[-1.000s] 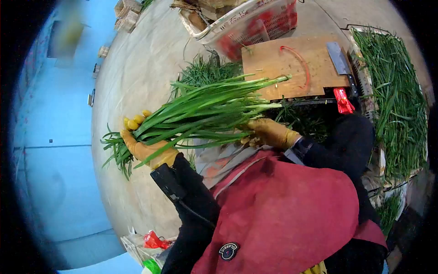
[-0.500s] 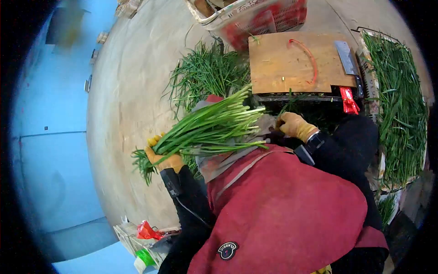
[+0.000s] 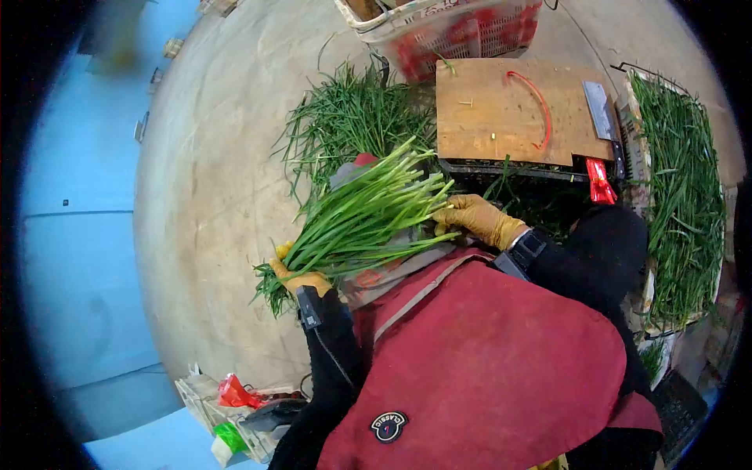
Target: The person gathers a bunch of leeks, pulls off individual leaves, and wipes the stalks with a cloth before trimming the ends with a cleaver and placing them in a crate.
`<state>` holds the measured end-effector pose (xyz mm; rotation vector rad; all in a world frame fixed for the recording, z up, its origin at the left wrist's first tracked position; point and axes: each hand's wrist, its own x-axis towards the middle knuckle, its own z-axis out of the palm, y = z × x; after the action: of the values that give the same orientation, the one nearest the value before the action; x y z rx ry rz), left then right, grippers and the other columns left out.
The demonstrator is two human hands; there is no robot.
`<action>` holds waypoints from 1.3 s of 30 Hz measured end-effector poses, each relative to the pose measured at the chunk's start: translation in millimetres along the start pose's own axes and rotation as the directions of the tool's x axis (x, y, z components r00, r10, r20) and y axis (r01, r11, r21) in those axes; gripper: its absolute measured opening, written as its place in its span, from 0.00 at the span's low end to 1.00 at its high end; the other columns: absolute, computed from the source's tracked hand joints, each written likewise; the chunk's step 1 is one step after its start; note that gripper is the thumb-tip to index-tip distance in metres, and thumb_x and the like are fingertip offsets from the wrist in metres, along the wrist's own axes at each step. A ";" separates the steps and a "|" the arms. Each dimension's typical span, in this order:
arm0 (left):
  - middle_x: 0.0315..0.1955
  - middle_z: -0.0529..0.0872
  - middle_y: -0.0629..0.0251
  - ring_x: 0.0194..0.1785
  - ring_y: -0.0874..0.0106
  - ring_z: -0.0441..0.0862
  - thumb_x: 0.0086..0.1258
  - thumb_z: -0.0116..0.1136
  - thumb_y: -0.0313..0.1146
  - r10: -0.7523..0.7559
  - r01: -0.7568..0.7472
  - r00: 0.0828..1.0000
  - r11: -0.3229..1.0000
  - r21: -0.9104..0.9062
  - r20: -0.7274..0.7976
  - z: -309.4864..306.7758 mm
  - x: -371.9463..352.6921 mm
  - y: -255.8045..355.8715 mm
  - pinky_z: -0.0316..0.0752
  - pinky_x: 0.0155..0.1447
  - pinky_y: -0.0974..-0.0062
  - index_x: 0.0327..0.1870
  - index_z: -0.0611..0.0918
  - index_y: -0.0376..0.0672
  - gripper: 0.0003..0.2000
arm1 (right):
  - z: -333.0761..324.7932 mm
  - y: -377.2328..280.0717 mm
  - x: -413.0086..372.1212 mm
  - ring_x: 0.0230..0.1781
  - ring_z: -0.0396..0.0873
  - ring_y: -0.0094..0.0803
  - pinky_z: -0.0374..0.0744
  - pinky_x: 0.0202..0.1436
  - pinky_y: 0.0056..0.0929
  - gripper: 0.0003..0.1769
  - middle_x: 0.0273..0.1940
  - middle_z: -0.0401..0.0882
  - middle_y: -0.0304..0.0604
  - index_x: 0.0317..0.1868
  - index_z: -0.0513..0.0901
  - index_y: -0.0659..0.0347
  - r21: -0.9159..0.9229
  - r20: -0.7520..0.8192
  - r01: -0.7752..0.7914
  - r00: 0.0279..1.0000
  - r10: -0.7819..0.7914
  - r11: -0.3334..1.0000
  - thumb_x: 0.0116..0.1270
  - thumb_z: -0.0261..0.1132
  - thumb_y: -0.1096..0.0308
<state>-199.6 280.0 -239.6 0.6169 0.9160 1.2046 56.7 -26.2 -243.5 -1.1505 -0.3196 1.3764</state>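
Note:
A bunch of garlic chives (image 3: 368,211) lies across my lap, green leaves toward the left and pale stalk ends fanned to the right. My left hand (image 3: 301,274), in a yellow-orange glove, is wrapped round the leafy end. At the lower pale ends, my gloved right hand (image 3: 478,219) has its fingers drawn together on the stalks; how many it pinches is hidden. More loose garlic chives (image 3: 356,110) lie in a heap just beyond the bunch.
A wooden board (image 3: 509,110) on a dark crate bears a red strip (image 3: 540,106) and a cleaver (image 3: 599,110). Red ties (image 3: 600,184) hang at its near edge. A crate of greens (image 3: 681,196) stands at right, a red-and-white basket (image 3: 462,39) at the back.
My right hand has moved left and up to the pale stalk ends. My left hand has shifted slightly right with the bunch, whose stalks are now more fanned out.

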 end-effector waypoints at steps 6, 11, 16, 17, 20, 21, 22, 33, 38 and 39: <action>0.46 0.86 0.65 0.51 0.61 0.82 0.73 0.46 0.57 -0.041 0.041 0.999 0.999 -0.033 0.014 3.1 -0.3 -3.4 0.76 0.58 0.50 0.43 0.82 0.50 0.21 | 10.8 -16.4 8.8 0.31 0.83 0.28 0.79 0.35 0.25 0.17 0.36 0.86 0.44 0.44 0.84 0.63 0.080 0.035 -0.090 0.996 0.087 0.993 0.67 0.66 0.57; 0.48 0.85 0.63 0.53 0.62 0.81 0.72 0.47 0.55 -0.017 0.014 0.996 0.999 -0.036 -0.089 29.4 -16.9 -3.3 0.76 0.59 0.51 0.46 0.82 0.48 0.20 | 12.7 -5.7 15.8 0.31 0.83 0.30 0.81 0.36 0.28 0.17 0.37 0.86 0.45 0.45 0.84 0.65 0.035 0.012 0.020 1.000 -0.021 0.999 0.64 0.68 0.59; 0.48 0.84 0.63 0.52 0.64 0.81 0.71 0.50 0.54 -0.096 0.094 0.995 0.993 -0.076 -0.030 31.4 -16.7 -4.4 0.77 0.59 0.53 0.45 0.81 0.49 0.19 | 6.8 -7.4 11.1 0.27 0.79 0.25 0.78 0.34 0.27 0.11 0.29 0.85 0.37 0.39 0.86 0.64 -0.246 0.023 0.181 0.983 -0.181 0.952 0.59 0.70 0.66; 0.47 0.84 0.64 0.51 0.64 0.81 0.71 0.51 0.54 -0.121 0.121 0.993 0.989 -0.082 -0.007 31.0 -15.7 -4.9 0.77 0.59 0.53 0.45 0.81 0.49 0.18 | 5.9 -9.7 10.2 0.27 0.78 0.25 0.78 0.34 0.27 0.11 0.28 0.85 0.37 0.39 0.85 0.64 -0.254 0.007 0.091 0.996 -0.092 0.963 0.59 0.69 0.66; 0.46 0.85 0.65 0.49 0.65 0.81 0.70 0.54 0.53 -0.025 0.023 0.999 0.995 -0.097 -0.020 34.3 -16.5 -11.6 0.77 0.58 0.52 0.44 0.81 0.50 0.17 | -2.3 -9.2 10.6 0.24 0.77 0.24 0.77 0.30 0.28 0.12 0.28 0.84 0.37 0.41 0.85 0.65 -0.322 -0.004 -0.078 0.997 0.081 0.944 0.61 0.69 0.65; 0.44 0.85 0.66 0.48 0.65 0.82 0.70 0.54 0.54 -0.059 0.059 0.998 0.994 -0.096 -0.002 34.4 -18.0 -11.8 0.78 0.57 0.53 0.43 0.81 0.50 0.17 | -4.8 -2.3 13.2 0.25 0.77 0.24 0.77 0.31 0.28 0.12 0.29 0.84 0.37 0.41 0.85 0.64 -0.339 0.018 0.054 0.999 -0.051 0.939 0.61 0.69 0.65; 0.41 0.85 0.66 0.47 0.65 0.82 0.70 0.54 0.54 -0.094 0.095 0.995 0.991 -0.094 0.015 36.0 -21.2 -10.7 0.79 0.56 0.55 0.41 0.82 0.50 0.17 | -7.0 6.2 16.2 0.26 0.76 0.24 0.77 0.31 0.29 0.12 0.30 0.84 0.37 0.42 0.85 0.64 -0.354 0.043 0.184 0.983 -0.181 0.917 0.62 0.68 0.64; 0.33 0.86 0.67 0.42 0.66 0.81 0.73 0.53 0.48 -0.031 0.329 0.771 0.875 -0.355 0.636 29.1 12.7 -12.7 0.72 0.63 0.58 0.38 0.83 0.46 0.16 | -98.3 9.5 -43.5 0.44 0.82 0.50 0.79 0.48 0.40 0.17 0.43 0.84 0.54 0.46 0.85 0.60 -0.966 -0.183 -0.197 0.978 0.096 0.170 0.61 0.63 0.61; 0.41 0.87 0.66 0.53 0.68 0.80 0.78 0.42 0.44 0.091 0.453 0.479 0.826 -0.335 0.873 60.9 1.7 -2.1 0.63 0.71 0.63 0.39 0.81 0.41 0.18 | -62.3 -46.7 -30.5 0.52 0.81 0.38 0.77 0.56 0.31 0.24 0.50 0.84 0.50 0.55 0.82 0.63 -0.704 -0.073 0.034 0.990 -0.119 0.709 0.68 0.63 0.52; 0.40 0.86 0.66 0.53 0.68 0.80 0.78 0.41 0.43 0.117 0.428 0.472 0.836 -0.343 0.874 64.2 1.3 -2.0 0.62 0.71 0.62 0.39 0.81 0.41 0.18 | -48.2 -58.6 -25.7 0.49 0.82 0.42 0.77 0.55 0.33 0.26 0.47 0.84 0.52 0.52 0.83 0.63 -0.618 -0.033 0.030 0.997 -0.064 0.786 0.68 0.61 0.48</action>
<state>-143.6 284.7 -208.6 0.5643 -0.2727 0.7136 121.9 -57.8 -209.4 -1.7010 -0.8024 1.2207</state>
